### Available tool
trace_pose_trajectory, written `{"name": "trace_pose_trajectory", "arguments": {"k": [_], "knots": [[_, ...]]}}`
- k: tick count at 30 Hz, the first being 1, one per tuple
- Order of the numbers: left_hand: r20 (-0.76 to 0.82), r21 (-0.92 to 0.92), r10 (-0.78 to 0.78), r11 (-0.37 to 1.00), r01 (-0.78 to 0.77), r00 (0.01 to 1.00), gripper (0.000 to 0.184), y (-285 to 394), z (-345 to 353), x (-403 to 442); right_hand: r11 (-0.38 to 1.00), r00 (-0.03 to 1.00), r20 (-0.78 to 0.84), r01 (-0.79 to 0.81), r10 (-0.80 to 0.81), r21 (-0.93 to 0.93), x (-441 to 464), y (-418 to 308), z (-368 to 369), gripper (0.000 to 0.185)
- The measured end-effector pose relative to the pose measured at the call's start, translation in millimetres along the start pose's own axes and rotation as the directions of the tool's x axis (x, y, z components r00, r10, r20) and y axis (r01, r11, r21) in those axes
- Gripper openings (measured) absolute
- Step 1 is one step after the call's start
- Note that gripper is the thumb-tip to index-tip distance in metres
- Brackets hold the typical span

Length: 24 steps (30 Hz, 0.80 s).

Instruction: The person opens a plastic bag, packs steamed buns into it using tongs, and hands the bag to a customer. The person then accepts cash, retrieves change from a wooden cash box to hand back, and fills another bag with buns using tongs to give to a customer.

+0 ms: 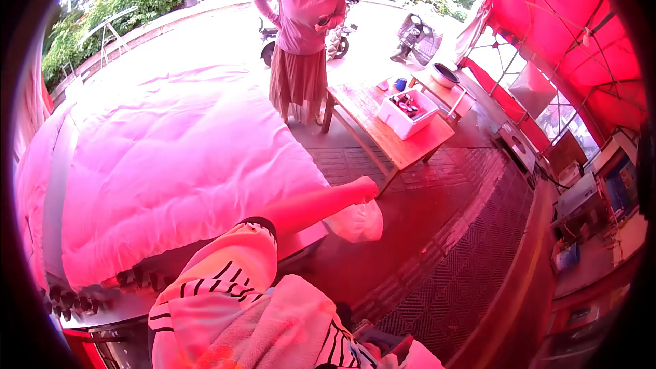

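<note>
My left arm reaches out across the front corner of the pink padded quilt (184, 157). My left hand (366, 190) is closed in a fist around the top of a whitish plastic bag (359, 222). The bag hangs below the fist, beside the edge of the quilt-covered stand; what it contains cannot be made out. A striped sleeve (219, 277) covers my upper arm, and a light towel-like cloth (263, 331) lies over my front. My right hand does not show.
A person in a pink hooded top (301, 17) stands beyond the quilt. A wooden table (369, 106) bears a white box (408, 123) of small items and a blue cup (400, 84). Behind are a fan (417, 39) and a scooter. Equipment (581, 198) lines the right side.
</note>
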<state>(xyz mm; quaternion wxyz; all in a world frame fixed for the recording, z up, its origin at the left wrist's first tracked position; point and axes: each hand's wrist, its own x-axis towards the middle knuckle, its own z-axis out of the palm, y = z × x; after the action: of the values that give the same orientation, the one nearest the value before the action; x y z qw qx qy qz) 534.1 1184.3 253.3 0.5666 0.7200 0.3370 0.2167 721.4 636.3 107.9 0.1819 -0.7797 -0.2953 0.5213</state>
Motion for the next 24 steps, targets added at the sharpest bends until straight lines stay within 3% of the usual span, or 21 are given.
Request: {"name": "trace_pose_trajectory", "arguments": {"k": [1,3,4,5,10,12,13,14,15,16,17,18,20,21,24], "knots": [[-0.025,-0.196,-0.294,0.939,0.284,0.955,0.015,27.6,-7.4,20.3,0.997,0.999,-0.026,-0.028,0.03,0.067,20.6,-14.7,-29.4,0.039],[-0.189,-0.296,-0.368,0.905,0.304,0.911,0.012,45.0,-35.9,56.2,0.98,0.995,-0.076,-0.047,0.063,0.195,62.8,-39.3,-86.6,0.035],[-0.273,-0.173,-0.372,0.926,0.335,0.887,0.013,49.8,-52.5,74.4,0.968,0.993,-0.088,-0.052,0.076,0.246,85.1,-51.3,-113.5,0.033],[-0.262,-0.181,-0.263,0.958,0.22,0.929,0.012,18.7,-72.9,109.0,0.955,0.992,-0.092,-0.059,0.089,0.289,107.7,-62.9,-137.8,0.032],[-0.532,0.091,-0.301,0.909,0.406,0.792,0.016,24.9,-140.6,194.5,0.928,0.998,-0.028,-0.05,0.064,0.37,243.6,-151.9,-243.3,0.023],[-0.646,0.374,-0.061,0.844,0.385,0.761,0.018,18.0,-177.6,237.5,0.971,0.998,0.029,-0.057,0.052,0.232,321.1,-212.7,-287.1,0.022],[-0.667,0.495,0.04,0.77,0.402,0.744,0.019,15.5,-192.1,246.1,0.964,0.999,-0.002,0.042,-0.043,0.261,330.4,-262.1,-301.8,0.023],[-0.632,0.461,-0.036,0.785,0.413,0.774,0.021,14.3,-216.7,259.4,0.976,0.999,0.025,0.017,-0.022,0.219,376.2,-278.9,-319.8,0.024],[-0.606,0.554,-0.002,0.717,0.424,0.795,0.022,7.1,-243.4,270.8,0.988,0.999,0.022,0.021,-0.025,0.154,406.4,-307.2,-330.0,0.025],[-0.686,0.368,-0.1,0.807,0.462,0.721,0.021,41.9,-251.6,266.0,0.996,0.993,0.111,0.025,-0.034,0.085,434.6,-342.7,-338.8,0.021],[-0.75,0.309,-0.052,0.854,0.418,0.66,0.018,33.9,-275.8,278.5,0.996,0.995,0.062,0.084,-0.081,-0.039,458.6,-374.9,-344.3,0.021],[-0.76,0.261,-0.099,0.858,0.442,0.642,0.018,35.5,-300.8,289.9,0.993,0.987,0.114,0.117,-0.113,-0.028,500.5,-392.8,-347.3,0.024],[-0.775,0.165,-0.193,0.857,0.488,0.602,0.019,36.6,-352.3,313.9,0.952,0.986,0.102,0.154,-0.132,-0.264,520.6,-478.6,-340.7,0.031],[-0.769,0.038,-0.274,0.882,0.47,0.578,0.02,36.6,-374.1,325.5,0.967,0.982,0.114,0.171,-0.151,-0.187,538.2,-494.0,-331.0,0.032],[-0.747,-0.002,-0.326,0.873,0.488,0.58,0.02,21.6,-446.4,368.1,0.984,0.973,0.152,0.177,-0.173,-0.016,582.6,-556.1,-306.7,0.033]]}}
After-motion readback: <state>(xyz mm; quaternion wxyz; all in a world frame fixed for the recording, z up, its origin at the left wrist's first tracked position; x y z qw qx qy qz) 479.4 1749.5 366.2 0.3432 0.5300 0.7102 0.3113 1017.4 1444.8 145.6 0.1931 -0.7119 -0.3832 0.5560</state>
